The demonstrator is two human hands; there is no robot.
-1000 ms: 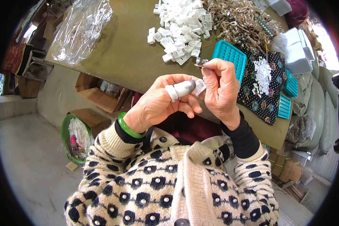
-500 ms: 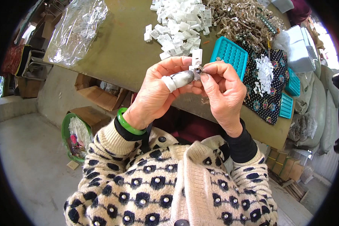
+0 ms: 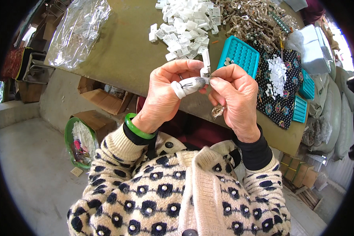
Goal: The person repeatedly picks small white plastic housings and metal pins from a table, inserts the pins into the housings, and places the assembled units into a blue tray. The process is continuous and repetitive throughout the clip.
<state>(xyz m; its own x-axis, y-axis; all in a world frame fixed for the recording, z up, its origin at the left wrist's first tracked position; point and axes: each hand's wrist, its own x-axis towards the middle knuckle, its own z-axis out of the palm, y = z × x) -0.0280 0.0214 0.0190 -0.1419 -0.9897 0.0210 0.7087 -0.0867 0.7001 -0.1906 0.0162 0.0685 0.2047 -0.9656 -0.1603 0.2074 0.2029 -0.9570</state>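
Above the table's (image 3: 133,51) near edge, the white piece (image 3: 205,59) is standing upright between the two hands, just short of the white pile (image 3: 190,29). The left hand (image 3: 165,84) is clamping it, with its white finger cover (image 3: 188,86) bracing from the near side. The right hand's (image 3: 238,94) thumb and forefinger are pinching together on a dark part (image 3: 209,74) at its near end; how that part is seated is too small to tell. A clear scrap (image 3: 218,111) is hanging by the right hand's lower fingers. Judging by looks, the white piece is light, stiff and smooth, likely to be slipping or twisting under a loose hold, and its thin walls may be brittle; its flat sides near the lower end are offering the surest grip.
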